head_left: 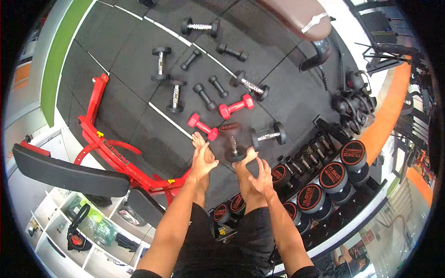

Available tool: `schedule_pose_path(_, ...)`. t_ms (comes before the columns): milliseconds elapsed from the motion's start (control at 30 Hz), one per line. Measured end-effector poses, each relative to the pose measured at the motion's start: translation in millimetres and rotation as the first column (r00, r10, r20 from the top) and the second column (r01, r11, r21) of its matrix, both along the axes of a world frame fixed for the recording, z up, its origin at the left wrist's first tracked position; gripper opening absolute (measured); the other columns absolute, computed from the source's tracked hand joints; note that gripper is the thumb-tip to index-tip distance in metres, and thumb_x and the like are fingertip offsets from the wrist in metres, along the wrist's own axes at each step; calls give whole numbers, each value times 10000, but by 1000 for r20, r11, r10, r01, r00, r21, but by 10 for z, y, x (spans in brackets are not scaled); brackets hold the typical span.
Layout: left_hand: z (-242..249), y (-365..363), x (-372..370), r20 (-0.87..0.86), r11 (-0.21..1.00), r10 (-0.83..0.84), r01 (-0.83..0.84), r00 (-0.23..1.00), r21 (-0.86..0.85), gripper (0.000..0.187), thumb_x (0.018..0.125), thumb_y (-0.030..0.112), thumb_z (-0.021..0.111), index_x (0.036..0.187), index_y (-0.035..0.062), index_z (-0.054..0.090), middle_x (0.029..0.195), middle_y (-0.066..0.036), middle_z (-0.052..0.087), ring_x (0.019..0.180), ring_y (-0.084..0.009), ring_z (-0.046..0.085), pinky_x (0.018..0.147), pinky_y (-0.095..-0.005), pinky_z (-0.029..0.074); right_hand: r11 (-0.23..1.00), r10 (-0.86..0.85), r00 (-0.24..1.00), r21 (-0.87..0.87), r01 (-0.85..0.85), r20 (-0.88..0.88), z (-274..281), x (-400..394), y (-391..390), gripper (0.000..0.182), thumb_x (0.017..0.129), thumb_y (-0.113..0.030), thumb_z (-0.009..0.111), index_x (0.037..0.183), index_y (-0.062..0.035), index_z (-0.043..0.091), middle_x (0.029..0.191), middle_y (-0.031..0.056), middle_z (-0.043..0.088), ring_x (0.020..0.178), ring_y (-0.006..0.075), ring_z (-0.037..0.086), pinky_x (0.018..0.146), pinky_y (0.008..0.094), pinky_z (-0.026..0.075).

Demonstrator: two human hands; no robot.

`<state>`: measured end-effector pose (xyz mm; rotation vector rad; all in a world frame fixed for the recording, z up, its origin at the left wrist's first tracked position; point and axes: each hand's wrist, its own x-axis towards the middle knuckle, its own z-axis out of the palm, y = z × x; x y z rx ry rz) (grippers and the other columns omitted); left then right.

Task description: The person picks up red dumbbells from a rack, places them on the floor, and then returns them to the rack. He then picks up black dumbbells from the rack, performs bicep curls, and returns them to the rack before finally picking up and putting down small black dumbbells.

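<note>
My left hand (203,164) hangs over my left foot with its fingers apart and nothing in it. On the other side my right hand (263,177) is also open, its fingers spread beside my right foot. Between and just beyond the hands is a black dumbbell with a chrome handle (233,144), touched by neither hand. Another chrome-handled dumbbell (269,136) lies to its right. Close by on the left are a small red dumbbell (203,127) and a second red dumbbell (236,106).
Several black dumbbells (204,96) lie scattered on the dark rubber floor (125,88). A loaded dumbbell rack (371,197) borders my right side. The red bench frame (116,157) and its black pad (69,169) stand at left. A brown padded seat (301,18) is at the far right.
</note>
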<state>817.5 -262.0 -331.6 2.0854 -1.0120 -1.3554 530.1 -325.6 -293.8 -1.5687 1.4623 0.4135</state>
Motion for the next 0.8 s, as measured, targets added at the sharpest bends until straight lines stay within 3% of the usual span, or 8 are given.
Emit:
schedule_pose_path(133, 674, -11, 151, -27, 997, 59, -58, 998, 44, 901, 670, 232, 829, 1443, 79, 390, 1407, -250, 406, 1333, -405, 399, 1113, -443, 354, 998, -9, 999, -60, 11, 33, 598, 8, 61, 926, 722, -203, 769, 1505, -177, 275, 1496, 222, 310, 1375, 432, 314, 1076, 546, 373)
schedule_pose_path(233, 974, 85, 350, 38, 999, 37, -37, 999, 4, 902, 677, 264, 829, 1445, 73, 395, 1406, -210, 423, 1340, -360, 398, 1110, -418, 355, 983, -109, 989, -136, 122, 102, 927, 45, 154, 914, 719, -186, 768, 1497, -139, 291, 1478, 231, 326, 1360, 427, 334, 1098, 500, 360)
schedule_pose_path(300, 1195, 126, 484, 43, 999, 37, -37, 998, -6, 904, 663, 238, 837, 1439, 75, 403, 1399, -205, 429, 1328, -355, 408, 1114, -421, 353, 944, -218, 958, -209, 256, 188, 1177, 59, 262, 904, 705, -175, 771, 1476, -60, 312, 1418, 228, 397, 1311, 429, 389, 1118, 466, 334)
schedule_pose_path(400, 1531, 125, 660, 54, 1000, 14, -13, 998, -9, 903, 652, 221, 843, 1432, 75, 412, 1393, -196, 437, 1322, -352, 414, 1118, -420, 352, 883, -335, 919, -272, 383, 209, 1579, 87, 472, 901, 705, -176, 777, 1473, -61, 320, 1402, 227, 421, 1311, 409, 404, 1122, 454, 330)
schedule_pose_path(600, 1845, 183, 913, 47, 990, -78, 83, 996, -110, 953, 620, 264, 829, 1451, 111, 388, 1365, -215, 438, 1292, -383, 439, 1092, -443, 382, 836, -442, 884, -289, 467, 149, 2103, 73, 1047, 899, 712, -177, 769, 1477, -66, 311, 1416, 240, 408, 1316, 409, 403, 1120, 460, 333)
schedule_pose_path(800, 2134, 307, 1244, 94, 992, -88, 96, 992, -84, 920, 654, 246, 855, 1450, 119, 412, 1402, -183, 425, 1332, -332, 407, 1116, -402, 356, 760, -532, 833, -347, 550, 154, 2432, 94, 1372, 900, 717, -183, 769, 1484, -97, 307, 1418, 230, 407, 1316, 407, 404, 1114, 461, 340)
